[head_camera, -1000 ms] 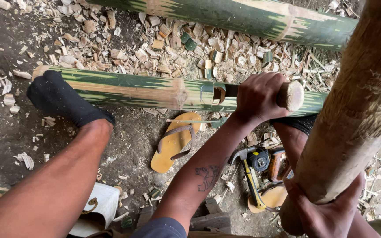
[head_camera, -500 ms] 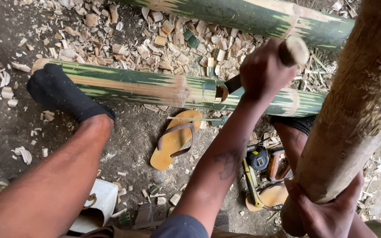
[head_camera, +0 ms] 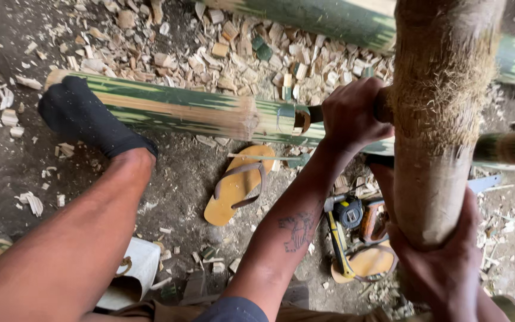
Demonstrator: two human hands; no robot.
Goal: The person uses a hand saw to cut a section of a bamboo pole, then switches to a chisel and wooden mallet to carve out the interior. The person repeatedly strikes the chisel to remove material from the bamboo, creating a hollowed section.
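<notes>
The left hand [head_camera: 353,113] is clenched around a wooden tool handle, its dark blade [head_camera: 314,113] biting the long green striped bamboo pole [head_camera: 168,110] on the ground. The right hand [head_camera: 448,268] grips a thick, fibrous tan post [head_camera: 439,119]. The pole looks stiff, heavy and smooth-skinned, best held near a node.

A green-and-yellow striped bamboo pole [head_camera: 168,110] lies across chip-strewn ground, a blade [head_camera: 312,113] set at its notch; a thick, fibrous tan pole [head_camera: 436,137] stands upright nearby.

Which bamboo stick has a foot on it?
The middle green bamboo pole lying on the ground, under the black-socked foot. The far pole and the upright one have none.
</notes>
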